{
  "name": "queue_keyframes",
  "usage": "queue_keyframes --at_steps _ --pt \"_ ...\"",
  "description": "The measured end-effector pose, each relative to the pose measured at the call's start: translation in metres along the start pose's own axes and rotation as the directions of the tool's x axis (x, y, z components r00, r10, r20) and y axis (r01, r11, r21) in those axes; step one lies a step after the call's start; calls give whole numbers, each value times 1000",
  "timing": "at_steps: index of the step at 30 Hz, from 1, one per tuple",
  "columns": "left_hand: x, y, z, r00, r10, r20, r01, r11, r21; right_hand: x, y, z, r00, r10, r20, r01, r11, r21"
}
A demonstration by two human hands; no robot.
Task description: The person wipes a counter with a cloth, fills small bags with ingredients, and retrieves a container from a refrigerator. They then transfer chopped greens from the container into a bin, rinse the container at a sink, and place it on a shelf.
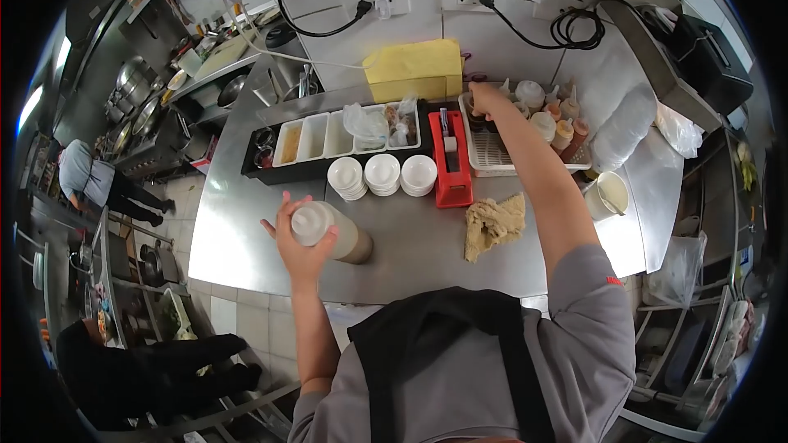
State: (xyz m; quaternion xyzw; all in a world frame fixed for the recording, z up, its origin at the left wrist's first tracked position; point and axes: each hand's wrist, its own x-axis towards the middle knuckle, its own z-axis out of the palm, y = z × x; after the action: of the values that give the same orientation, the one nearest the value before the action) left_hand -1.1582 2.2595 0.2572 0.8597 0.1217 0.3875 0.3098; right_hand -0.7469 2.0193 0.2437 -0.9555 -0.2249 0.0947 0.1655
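Observation:
Wrapped round the upper part of a squeeze bottle (351, 239) with a whitish cap is my left hand (302, 234), over the left front of the steel counter (410, 275). The bottle's base leans off to the right. My right hand (490, 104) reaches into the back left of a white basket (492, 161) of sauce bottles (543, 125). Its fingers point down among dark items, and what they touch is hidden. A red tape dispenser (451, 172) stands just left of the basket.
Stacked white bowls (382, 173) stand before a black holder (283, 171) of white containers. A tan cloth (494, 226) lies front right, near a white tub (607, 196). Behind is a yellow box (414, 70). Two people (90, 176) (156, 369) are at the left.

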Motion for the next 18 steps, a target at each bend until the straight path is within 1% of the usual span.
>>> queue_keyframes --at_steps 2,6,8,9,11,12,14,15,17,18 --pt "4 -8 1 999 -47 22 47 999 -20 -6 -1 0 997 -7 74 16 992 -122" --pt "12 -11 2 995 -71 65 72 997 -16 -31 3 2 996 -23 89 33 993 -111" --pt "14 -11 1 991 -106 83 108 994 -18 -51 3 2 985 -140 103 164 945 -283" --pt "15 -12 2 990 -109 90 111 994 -18 -60 2 -2 985 -135 109 161 946 -281" --pt "18 -12 3 985 -146 93 144 989 25 -75 2 -8 958 -127 259 174 970 -167" --pt "19 -9 3 984 -146 98 144 989 24 -81 4 -5 958 -122 260 169 972 -166" --pt "22 -1 2 964 -237 120 235 972 31 -91 9 -2 958 -172 229 226 946 -231" --pt "21 -1 3 964 -235 122 234 972 27 -93 13 3 959 -169 228 222 946 -234" --pt "17 3 4 991 -125 -48 127 991 40 -98 19 17 947 -288 145 315 922 -227" --pt "17 8 5 991 -122 -46 124 992 37 -101 20 20 948 -284 142 310 923 -229"
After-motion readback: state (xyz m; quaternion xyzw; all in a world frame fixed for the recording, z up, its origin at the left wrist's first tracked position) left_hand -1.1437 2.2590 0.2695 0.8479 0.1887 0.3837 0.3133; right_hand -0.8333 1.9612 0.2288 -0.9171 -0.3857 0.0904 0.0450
